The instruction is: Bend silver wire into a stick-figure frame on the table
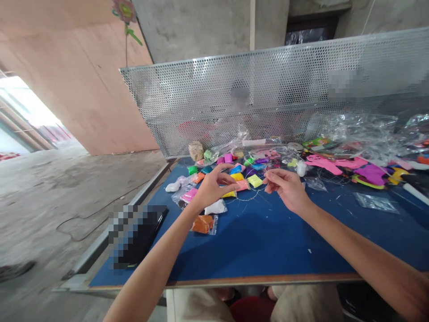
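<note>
The thin strand (252, 195) looked as though it would weigh next to nothing and flop wherever it was let go. It seemed limp, easy to kink and easy to lose sight of, so I judged the sensible hold to be a fingertip pinch near each end with the slack hanging between. It was pale and hair-fine, and it sagged in a shallow curve just over the blue table (268, 241), between the 2 hands and on the near side of the heap of little clay packets. Whether it was wire or thread I could not tell. The left hand (212, 188) had thumb and forefinger closed together at 1 end, apparently on the strand, with the other fingers loosely curled. The right hand (288, 188) was pinched the same way at the other end, its fingers bunched toward the thumb. A yellow packet (254, 180) lay just beyond the strand among pink, blue and green ones. A white packet (215, 207) and an orange packet (202, 223) lay close under the left wrist. Pink foam cut-outs (323, 163) and crumpled clear bags (362, 129) were spread to the right, well apart from the hands. A perforated metal screen (268, 89) stood along the far edge of the table, and a dark flat object (147, 228) sat near the left corner.
</note>
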`<action>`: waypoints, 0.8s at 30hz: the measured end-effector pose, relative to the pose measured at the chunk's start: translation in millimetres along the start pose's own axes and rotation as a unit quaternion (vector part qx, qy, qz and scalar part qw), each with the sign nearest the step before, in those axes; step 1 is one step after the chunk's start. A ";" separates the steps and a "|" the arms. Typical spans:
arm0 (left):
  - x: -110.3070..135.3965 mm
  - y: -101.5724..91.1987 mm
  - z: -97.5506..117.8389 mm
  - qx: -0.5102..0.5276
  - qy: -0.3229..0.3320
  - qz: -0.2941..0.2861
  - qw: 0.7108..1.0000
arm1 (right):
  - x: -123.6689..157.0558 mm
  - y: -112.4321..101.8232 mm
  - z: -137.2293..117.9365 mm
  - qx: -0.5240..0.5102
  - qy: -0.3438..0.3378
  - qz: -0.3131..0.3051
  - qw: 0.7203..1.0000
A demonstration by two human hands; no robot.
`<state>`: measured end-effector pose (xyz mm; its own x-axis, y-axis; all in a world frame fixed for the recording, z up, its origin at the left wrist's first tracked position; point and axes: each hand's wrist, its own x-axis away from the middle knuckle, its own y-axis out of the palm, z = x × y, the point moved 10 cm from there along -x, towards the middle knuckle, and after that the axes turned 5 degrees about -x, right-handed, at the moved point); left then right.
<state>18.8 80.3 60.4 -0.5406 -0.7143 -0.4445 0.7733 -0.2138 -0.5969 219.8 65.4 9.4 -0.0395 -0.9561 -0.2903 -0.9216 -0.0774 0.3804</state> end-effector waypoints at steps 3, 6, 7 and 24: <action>3.2 13.4 -13.2 0.097 -0.051 -0.058 0.992 | 2.4 5.8 2.4 -0.012 0.010 -0.018 1.000; 7.0 29.1 -23.2 0.172 -0.088 -0.121 0.974 | 3.0 8.4 6.7 -0.026 0.027 -0.033 0.999; 7.1 29.1 -25.5 0.178 -0.091 -0.122 0.972 | 2.9 8.5 8.8 -0.022 0.035 -0.036 0.998; 16.2 23.4 -58.1 0.177 -0.197 -0.132 0.955 | 4.9 13.7 31.0 0.016 0.094 -0.115 0.989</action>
<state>8.9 102.5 0.5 -0.6198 -0.7845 0.0185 0.7282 -0.5838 -0.3591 195.0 68.4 -14.1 0.2417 -0.9504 -0.1960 -0.9099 -0.2921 0.2946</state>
